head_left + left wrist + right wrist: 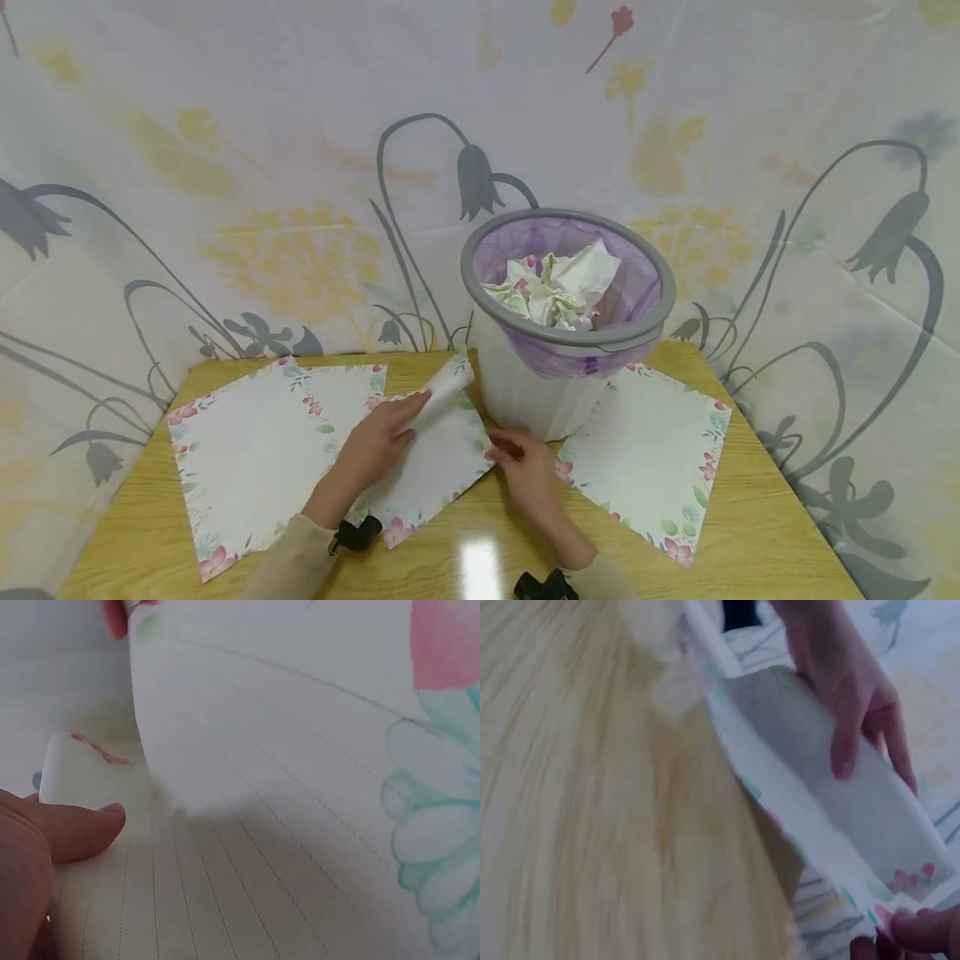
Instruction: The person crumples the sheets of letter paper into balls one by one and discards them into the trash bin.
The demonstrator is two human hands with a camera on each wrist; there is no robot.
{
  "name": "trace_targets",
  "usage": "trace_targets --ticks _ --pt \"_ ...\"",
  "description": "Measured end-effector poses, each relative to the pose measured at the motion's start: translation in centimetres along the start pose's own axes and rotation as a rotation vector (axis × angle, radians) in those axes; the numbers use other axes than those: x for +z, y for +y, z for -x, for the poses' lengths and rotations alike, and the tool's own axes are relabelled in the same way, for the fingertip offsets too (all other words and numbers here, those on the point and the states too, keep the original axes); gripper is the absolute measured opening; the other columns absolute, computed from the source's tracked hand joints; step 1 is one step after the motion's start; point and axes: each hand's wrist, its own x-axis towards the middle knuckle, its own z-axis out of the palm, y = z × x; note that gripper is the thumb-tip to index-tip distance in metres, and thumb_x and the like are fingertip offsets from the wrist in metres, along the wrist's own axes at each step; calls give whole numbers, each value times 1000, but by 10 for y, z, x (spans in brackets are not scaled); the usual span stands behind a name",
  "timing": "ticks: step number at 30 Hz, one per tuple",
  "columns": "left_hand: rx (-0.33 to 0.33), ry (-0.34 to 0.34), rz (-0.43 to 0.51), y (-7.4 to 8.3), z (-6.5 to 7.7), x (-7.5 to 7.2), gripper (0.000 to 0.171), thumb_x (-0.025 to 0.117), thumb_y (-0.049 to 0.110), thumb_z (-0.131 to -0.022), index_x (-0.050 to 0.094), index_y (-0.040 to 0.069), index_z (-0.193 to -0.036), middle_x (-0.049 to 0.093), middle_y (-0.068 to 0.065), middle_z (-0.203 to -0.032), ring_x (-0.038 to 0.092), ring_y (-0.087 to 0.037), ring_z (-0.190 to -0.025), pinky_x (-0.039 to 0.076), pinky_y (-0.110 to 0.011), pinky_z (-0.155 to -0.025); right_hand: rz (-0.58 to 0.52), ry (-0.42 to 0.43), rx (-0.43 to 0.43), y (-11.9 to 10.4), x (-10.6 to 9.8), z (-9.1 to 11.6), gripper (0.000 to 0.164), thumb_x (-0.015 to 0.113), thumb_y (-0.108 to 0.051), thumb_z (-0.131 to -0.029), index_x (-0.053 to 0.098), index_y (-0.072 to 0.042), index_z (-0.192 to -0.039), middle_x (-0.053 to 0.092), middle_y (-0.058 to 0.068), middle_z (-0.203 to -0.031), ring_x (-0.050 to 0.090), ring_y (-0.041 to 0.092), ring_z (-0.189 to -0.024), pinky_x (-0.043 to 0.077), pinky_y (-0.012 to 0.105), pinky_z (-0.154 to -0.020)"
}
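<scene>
Beige sleeves [292, 560] edge our head view; beyond, our left hand [375, 446] grips a curling floral sheet [438, 471] between thumb and fingers, a bin [517, 383] just past our right hand's [528, 475] fingertips. Left wrist: our thumb lies on its lined face. Right wrist: our fingertips pinch its flowered corner.

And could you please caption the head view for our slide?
Left hand and right hand grip a flower-bordered sheet beside a purple-lined bin holding crumpled paper.
</scene>
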Motion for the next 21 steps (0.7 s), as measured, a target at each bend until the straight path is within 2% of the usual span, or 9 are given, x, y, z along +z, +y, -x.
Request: trace_targets --ticks 3,6,10,12,17,21 --pt "61 0 -57 6 4 4 62 72 0 -89 53 16 -146 55 -12 -143 51 -38 -127 46 -55 -98 -169 -21 103 -4 5 -1 25 72 -3 -90 72 2 -115 73 15 -103 71 19 -87 54 21 -73" --pt "106 -8 -66 10 9 10 59 71 2 -90 55 17 -144 57 -10 -141 53 -34 -126 47 -52 -97 -303 -14 193 -7 11 0 27 67 0 -93 67 7 -119 71 20 -109 70 17 -92 55 22 -76" --pt "142 -18 -68 12 15 18 53 68 3 -93 58 17 -142 58 -7 -140 54 -29 -126 47 -48 -99 -455 14 300 -14 19 1 29 64 2 -94 64 10 -122 70 19 -110 68 11 -86 55 26 -71" --pt "157 -25 -75 14 18 22 50 66 3 -94 58 16 -142 57 -7 -141 53 -28 -126 46 -47 -100 -520 21 327 -18 24 1 30 63 3 -94 63 11 -123 70 18 -110 67 11 -83 56 27 -70" --pt "164 -58 -58 17 21 26 47 63 2 -96 58 13 -142 54 -9 -144 50 -31 -129 44 -46 -103 -571 -1 338 -26 31 1 32 58 1 -98 61 10 -128 69 15 -111 66 11 -87 55 26 -74" --pt "142 -126 -5 18 21 26 49 63 12 -98 53 13 -146 48 -10 -149 46 -33 -133 41 -50 -105 -501 -35 302 -27 33 2 34 56 -4 -100 60 6 -132 61 19 -128 63 16 -100 53 26 -79"
